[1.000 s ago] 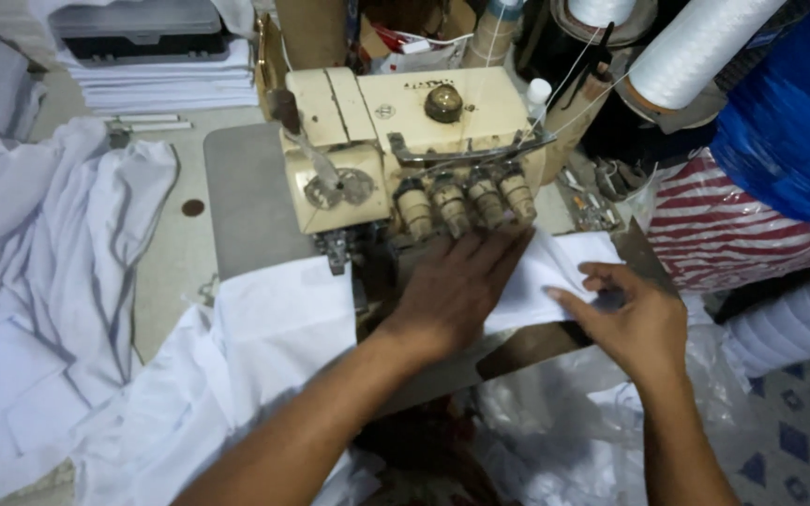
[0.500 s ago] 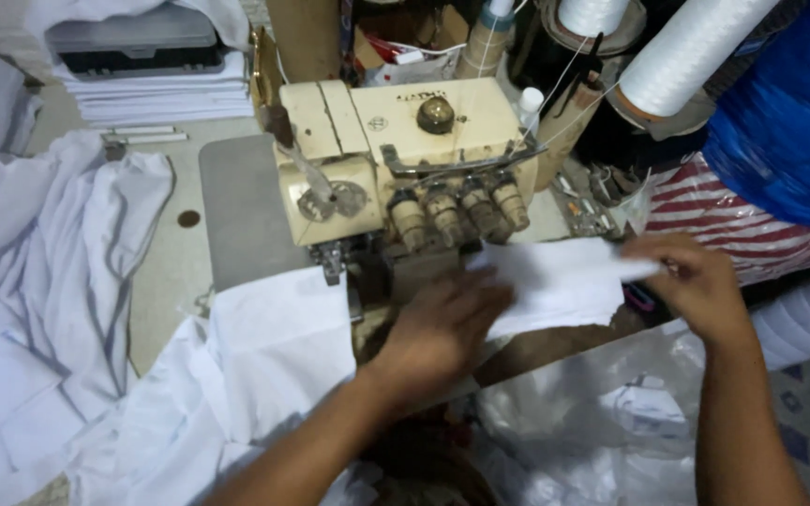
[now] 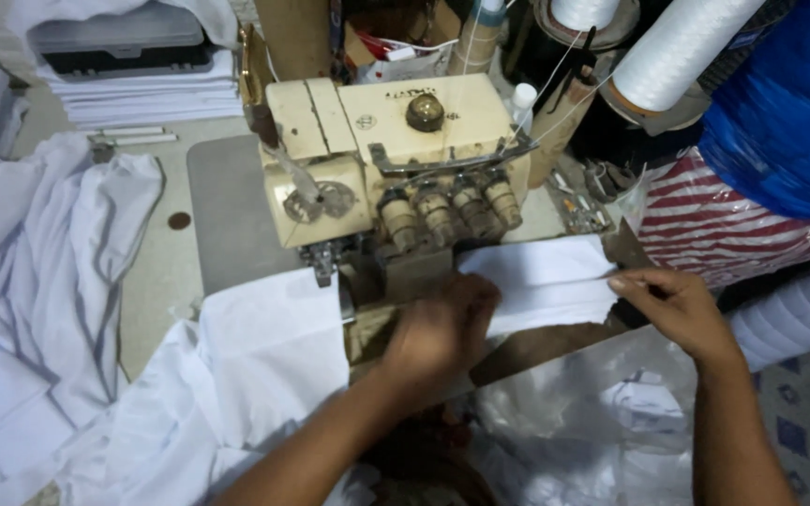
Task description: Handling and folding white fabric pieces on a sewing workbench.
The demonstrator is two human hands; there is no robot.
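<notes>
A cream overlock sewing machine (image 3: 377,150) with several tension knobs stands on the table. A small white fabric piece (image 3: 541,281) lies flat just in front and to the right of it. My left hand (image 3: 442,328) rests with curled fingers on the piece's left end, right under the machine's front. My right hand (image 3: 672,305) pinches the piece's right edge and holds it stretched sideways. A larger white cloth (image 3: 264,347) spreads out to the left of the needle area.
A heap of white garments (image 3: 39,281) covers the table's left side. Folded white stacks (image 3: 142,98) sit at the back left. Large white thread cones (image 3: 682,52) stand at the back right, beside a blue bag (image 3: 785,103) and a red-striped bag (image 3: 714,220). Clear plastic (image 3: 583,422) hangs below.
My left hand has pulled back from lying flat on the fabric to curl at its left end. My right hand has moved right, drawing the piece out sideways.
</notes>
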